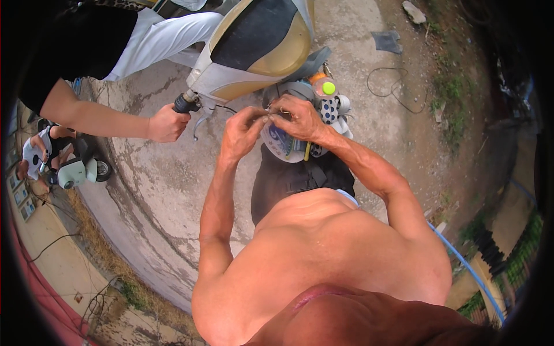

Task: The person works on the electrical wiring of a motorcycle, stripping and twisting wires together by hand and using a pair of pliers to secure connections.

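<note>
My left hand (242, 132) and my right hand (297, 118) meet with pinched fingertips on something small and thin, too small to name. Just below them is a round white-and-blue disc (277, 143), with a slim yellow object (307, 151) at its side. Black-and-white spotted objects (330, 111) and a bottle with a bright green cap (328, 88) lie beyond my right hand. The gold-and-white front of a scooter (248, 49) stands just ahead, its black handlebar grip (184, 104) held by another person's hand (167, 124).
A person (81, 52) in a dark top stands at upper left. Another person (34, 150) is by a pale scooter (75, 172) farther left. A loose black cable (392, 86) and grey scrap (386, 41) lie on the ground; a blue hose (473, 271) runs along the right.
</note>
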Available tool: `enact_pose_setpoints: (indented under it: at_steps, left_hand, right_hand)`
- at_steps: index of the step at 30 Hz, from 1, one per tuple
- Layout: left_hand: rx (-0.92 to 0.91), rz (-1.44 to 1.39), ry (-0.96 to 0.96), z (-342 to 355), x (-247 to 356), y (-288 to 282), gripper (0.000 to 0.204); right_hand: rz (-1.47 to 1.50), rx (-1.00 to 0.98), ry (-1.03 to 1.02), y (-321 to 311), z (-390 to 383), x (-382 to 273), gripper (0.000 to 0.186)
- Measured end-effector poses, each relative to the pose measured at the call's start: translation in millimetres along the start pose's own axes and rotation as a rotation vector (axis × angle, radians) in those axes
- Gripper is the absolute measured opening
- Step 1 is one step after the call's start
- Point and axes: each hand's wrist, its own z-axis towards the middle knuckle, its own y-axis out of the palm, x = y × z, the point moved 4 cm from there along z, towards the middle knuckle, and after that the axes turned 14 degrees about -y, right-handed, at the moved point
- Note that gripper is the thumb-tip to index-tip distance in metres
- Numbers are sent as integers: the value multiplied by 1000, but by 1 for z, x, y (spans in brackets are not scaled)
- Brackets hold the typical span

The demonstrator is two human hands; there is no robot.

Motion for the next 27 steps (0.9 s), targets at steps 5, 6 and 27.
enact_pose_setpoints:
  at_steps: [5,6,27]
  left_hand:
    - [38,-15,22,-5,2,4,10]
    - [55,-15,56,-5,4,5,9]
    - [80,20,296,-18,9,11,16]
  right_hand:
    - [100,12,101,-6,2,-9,22]
    - [138,13,164,-7,1,-9,22]
    - [679,-113,540,-5,-11,-1,22]
